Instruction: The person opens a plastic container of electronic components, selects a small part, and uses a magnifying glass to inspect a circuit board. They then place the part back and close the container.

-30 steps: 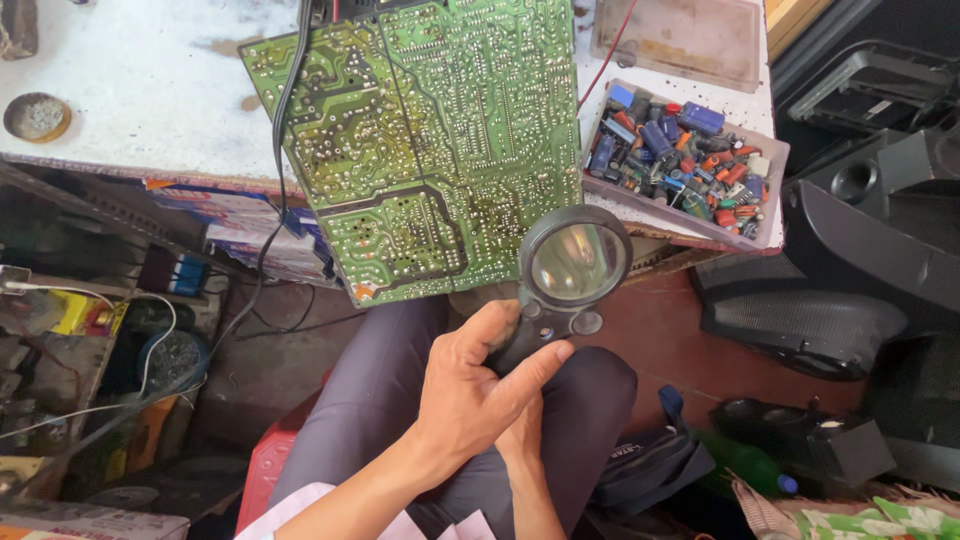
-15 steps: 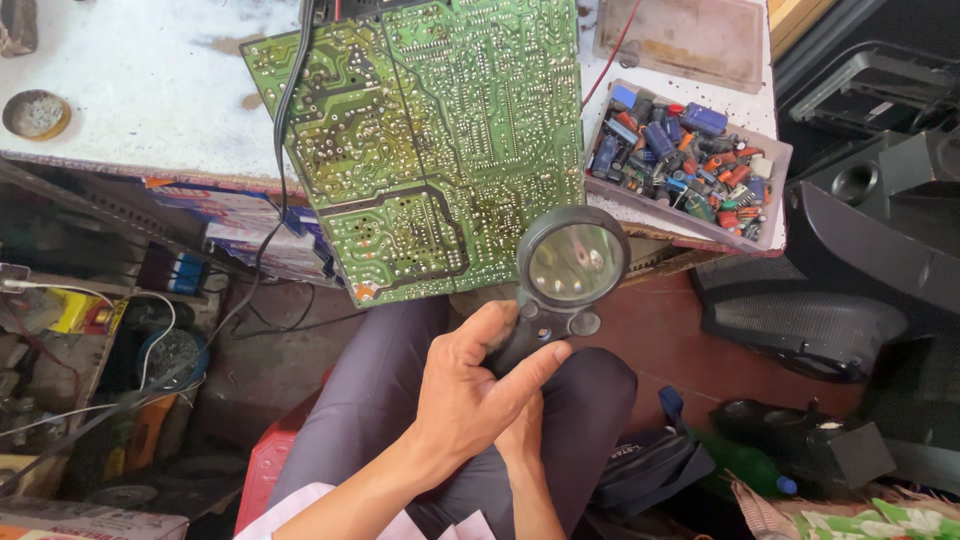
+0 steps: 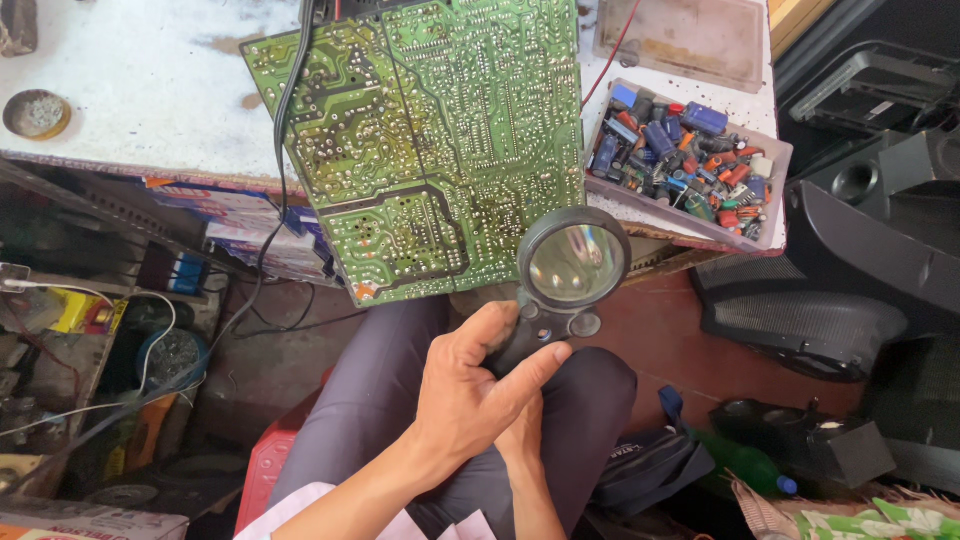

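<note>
I have the magnifying glass (image 3: 572,268) by its dark handle: my left hand (image 3: 468,400) is wrapped around the handle from the left, thumb laid along its upper side and forefinger stretched up toward the small button part under the lens. My right hand (image 3: 520,440) sits just beneath and behind the left, mostly hidden by it; I judge it steadies the bottom of the handle, but I cannot tell how its fingers close. Both hands rest over my lap, on the dark trousers (image 3: 380,390).

The round lens stands just above the grip, tilted up toward me, its rim overlapping the lower right corner of the green circuit board (image 3: 430,140). The board lies solder side up and hangs out over the edge of the white workbench (image 3: 140,90) toward the grip, which I take to be why the lens can meet it there. A black cable (image 3: 285,150) runs down across the board's left part and on to the floor.

Up and to the right of the lens, a shallow clear tray (image 3: 770,195) sits on the bench corner, full of small loose parts, blue, black, orange and red. Beyond it lies a flat, brownish tray (image 3: 690,40), apparently with nothing in it. Far left of the grip, a small round tin (image 3: 36,112) holds something pale.
</note>
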